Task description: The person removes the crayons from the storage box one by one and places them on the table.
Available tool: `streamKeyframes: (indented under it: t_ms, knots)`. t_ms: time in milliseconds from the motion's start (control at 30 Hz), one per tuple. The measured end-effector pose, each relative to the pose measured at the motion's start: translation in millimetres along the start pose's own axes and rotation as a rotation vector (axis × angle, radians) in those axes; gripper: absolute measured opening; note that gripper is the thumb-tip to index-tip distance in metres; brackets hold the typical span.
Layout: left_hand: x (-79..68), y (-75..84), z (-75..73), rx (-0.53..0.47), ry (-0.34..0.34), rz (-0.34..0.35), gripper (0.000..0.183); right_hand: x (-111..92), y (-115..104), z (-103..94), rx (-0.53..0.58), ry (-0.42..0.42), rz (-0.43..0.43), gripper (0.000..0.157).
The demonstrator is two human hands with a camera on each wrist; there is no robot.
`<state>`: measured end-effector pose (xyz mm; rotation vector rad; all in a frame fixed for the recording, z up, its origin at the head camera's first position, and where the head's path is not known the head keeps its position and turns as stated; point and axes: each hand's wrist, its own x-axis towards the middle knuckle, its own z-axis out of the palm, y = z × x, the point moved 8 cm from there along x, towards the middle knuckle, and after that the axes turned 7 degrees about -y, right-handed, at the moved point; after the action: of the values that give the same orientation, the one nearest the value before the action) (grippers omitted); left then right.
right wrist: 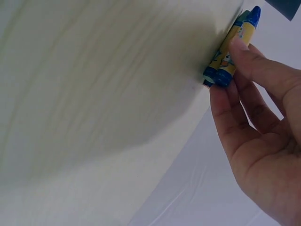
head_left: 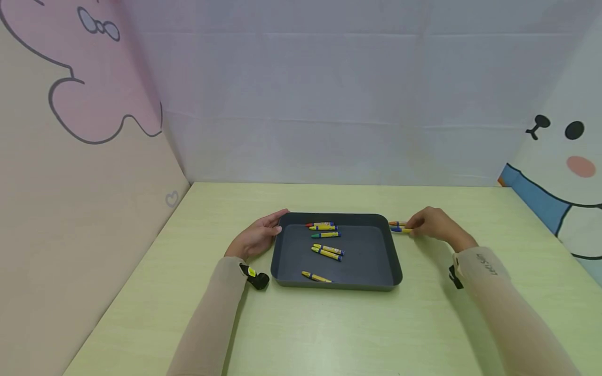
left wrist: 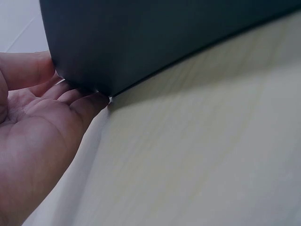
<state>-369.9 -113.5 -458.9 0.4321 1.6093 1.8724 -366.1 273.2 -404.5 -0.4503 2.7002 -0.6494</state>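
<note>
A dark grey rectangular tray (head_left: 367, 256) lies on the table, with several crayons inside: one red crayon (head_left: 322, 224), one green crayon (head_left: 326, 235), and others yellowish. At the tray's left side, my left hand (head_left: 256, 237) grips the edge, thumb at the wall and fingers curled beneath a corner. To the right of the tray, my right hand (head_left: 437, 225) pinches a bundle of crayons between thumb and fingers. A blue crayon (right wrist: 244, 40) lies in front, a greenish-tipped crayon (right wrist: 243, 17) beside it. An orange crayon (head_left: 397, 223) shows behind the blue one in the head view.
The pale wooden table (head_left: 329, 334) extends around the tray. A white sheet (head_left: 301, 104) stands along the back edge. Printed panels with cartoon figures flank the table on the left (head_left: 94, 172) and right (head_left: 545, 172).
</note>
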Motion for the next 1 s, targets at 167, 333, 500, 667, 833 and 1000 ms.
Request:
streamKeyframes:
  t_ms: [167,333,500,667,833,1000]
  knots:
    - [0.2,-1.1,-1.1,-0.003,0.004,0.001,0.064,1.1,2.3,1.9,0.001,-0.002,0.0,0.017]
    - [-0.7,-0.2,-0.3,0.001,0.005,-0.004,0.063,0.9,3.4,4.1,-0.004,0.0,-0.018,0.017]
    - [-0.6,-0.5,-0.2,0.0,0.01,-0.016,0.063,1.1,4.7,6.7,-0.016,0.008,-0.027,0.017]
    - [-0.1,-1.3,-0.9,0.003,0.01,-0.018,0.063,0.5,3.9,7.3,-0.012,0.012,-0.029,0.016]
    - [0.9,-1.4,-1.1,0.0,0.01,-0.014,0.064,-0.3,2.6,5.2,-0.008,0.021,-0.035,0.016]
    - [1.6,-2.1,-2.1,-0.002,0.018,-0.009,0.064,-1.5,2.1,1.8,0.012,0.023,-0.017,0.016]
